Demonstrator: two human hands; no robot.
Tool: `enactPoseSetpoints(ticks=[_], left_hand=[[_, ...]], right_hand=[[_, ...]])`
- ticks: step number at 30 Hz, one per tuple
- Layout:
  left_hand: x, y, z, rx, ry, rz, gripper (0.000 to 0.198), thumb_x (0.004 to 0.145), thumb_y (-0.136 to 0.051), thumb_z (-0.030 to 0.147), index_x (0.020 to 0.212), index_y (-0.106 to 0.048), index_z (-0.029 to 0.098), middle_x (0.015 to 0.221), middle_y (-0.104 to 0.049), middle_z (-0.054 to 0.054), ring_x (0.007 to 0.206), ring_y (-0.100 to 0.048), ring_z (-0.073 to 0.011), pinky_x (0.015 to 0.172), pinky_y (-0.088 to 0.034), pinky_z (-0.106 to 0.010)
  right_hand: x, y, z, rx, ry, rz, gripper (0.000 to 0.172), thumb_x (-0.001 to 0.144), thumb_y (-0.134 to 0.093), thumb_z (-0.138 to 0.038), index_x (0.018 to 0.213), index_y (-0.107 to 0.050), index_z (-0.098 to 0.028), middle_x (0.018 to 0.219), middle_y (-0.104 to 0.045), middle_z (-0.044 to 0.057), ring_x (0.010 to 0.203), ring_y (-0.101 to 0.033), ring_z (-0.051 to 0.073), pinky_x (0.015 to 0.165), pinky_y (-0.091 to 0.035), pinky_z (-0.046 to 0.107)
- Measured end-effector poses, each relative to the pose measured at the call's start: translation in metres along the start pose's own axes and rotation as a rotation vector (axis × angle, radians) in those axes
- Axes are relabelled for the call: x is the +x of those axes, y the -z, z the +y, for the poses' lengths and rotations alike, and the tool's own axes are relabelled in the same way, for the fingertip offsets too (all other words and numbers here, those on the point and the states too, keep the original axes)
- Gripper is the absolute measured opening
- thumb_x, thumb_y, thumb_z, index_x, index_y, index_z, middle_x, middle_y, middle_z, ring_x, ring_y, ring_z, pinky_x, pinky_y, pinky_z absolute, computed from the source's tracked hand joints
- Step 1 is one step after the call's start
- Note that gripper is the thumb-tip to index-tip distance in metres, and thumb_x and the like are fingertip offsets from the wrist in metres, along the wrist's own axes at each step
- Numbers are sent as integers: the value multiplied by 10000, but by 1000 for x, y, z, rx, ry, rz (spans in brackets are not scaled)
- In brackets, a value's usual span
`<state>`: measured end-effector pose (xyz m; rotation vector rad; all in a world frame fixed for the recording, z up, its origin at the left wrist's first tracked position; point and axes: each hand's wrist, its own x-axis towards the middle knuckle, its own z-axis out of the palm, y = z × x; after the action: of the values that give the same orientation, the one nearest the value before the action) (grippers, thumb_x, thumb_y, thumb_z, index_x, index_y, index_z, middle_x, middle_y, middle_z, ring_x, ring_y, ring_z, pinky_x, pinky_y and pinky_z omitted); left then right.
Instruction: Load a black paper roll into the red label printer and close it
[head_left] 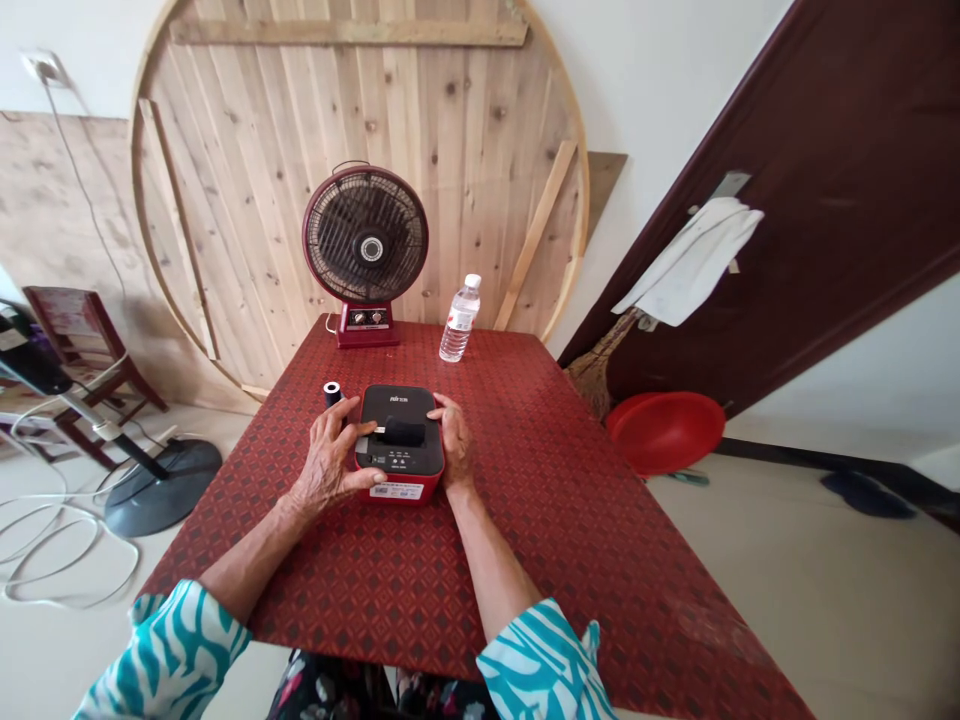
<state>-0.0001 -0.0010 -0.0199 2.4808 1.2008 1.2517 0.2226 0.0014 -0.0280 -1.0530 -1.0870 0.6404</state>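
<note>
A red box with a black top (397,403) sits on the red patterned table (525,470). On its top lies a small black object (403,431) with a pale tip at its left end. My left hand (328,460) is spread at the box's left side, its thumb on the near edge and a fingertip by the pale tip. My right hand (454,440) wraps round the right side, fingers on the far right edge. Just beyond my left hand stands a small black cylinder with a white ring-shaped top (332,392).
A red fan (367,245) and a water bottle (460,320) stand at the table's far side. Behind them leans a round wooden panel (465,130). On the floor are a red basin (667,430) at right and a stand base (161,485) with cables at left.
</note>
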Motion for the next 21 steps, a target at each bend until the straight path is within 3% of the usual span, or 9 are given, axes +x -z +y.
enactPoseSetpoints(ticks=[5,7,9,11,14,17,21], left_hand=[[-4,5,10,-243,88,34,834,775,-466,867,1292,-624,231,1452,-492,-167,1322,-458,-352,1108,-357,-524],[-3,10,15,-417,210,89,742,859,-460,774,1330,-571,212,1320,-575,-152,1188,-556,-290,1005,-454,-452],[0,16,18,-554,368,156,614,895,-503,666,1285,-569,196,1071,-638,-91,928,-612,-208,828,-505,-357],[4,19,20,-641,487,173,535,861,-588,593,1212,-588,189,842,-601,-16,719,-560,-148,679,-470,-288],[9,17,21,-771,582,69,571,774,-680,536,1208,-579,179,651,-513,55,559,-468,-105,548,-378,-240],[12,11,20,-900,672,-41,679,708,-720,495,1275,-541,166,554,-449,103,444,-372,-73,467,-289,-218],[13,11,21,-1005,752,-100,740,697,-737,434,1336,-501,144,526,-433,121,387,-313,-53,426,-209,-212]], right_hand=[[-1,0,4,16,6,8,474,897,-452,-646,793,-676,-241,1274,-639,79,1244,-555,240,1125,-377,424],[-1,0,5,11,9,11,461,906,-449,-626,795,-676,-241,1276,-639,79,1244,-554,238,1122,-378,421],[-2,0,5,5,17,13,443,916,-449,-604,796,-675,-242,1276,-643,72,1244,-553,234,1128,-372,417],[-3,0,5,4,25,8,431,919,-455,-595,808,-676,-242,1280,-646,68,1248,-552,232,1138,-364,417],[-3,-1,9,23,-19,18,438,925,-444,-606,998,-686,-249,1307,-641,73,1265,-545,225,1152,-358,420],[-1,-3,18,76,-111,1,499,925,-448,-605,1252,-606,-263,1367,-619,67,1288,-534,211,1149,-374,414],[1,-6,28,160,-155,-79,514,923,-452,-598,1297,-585,-273,1361,-630,47,1258,-551,212,1148,-381,421]])
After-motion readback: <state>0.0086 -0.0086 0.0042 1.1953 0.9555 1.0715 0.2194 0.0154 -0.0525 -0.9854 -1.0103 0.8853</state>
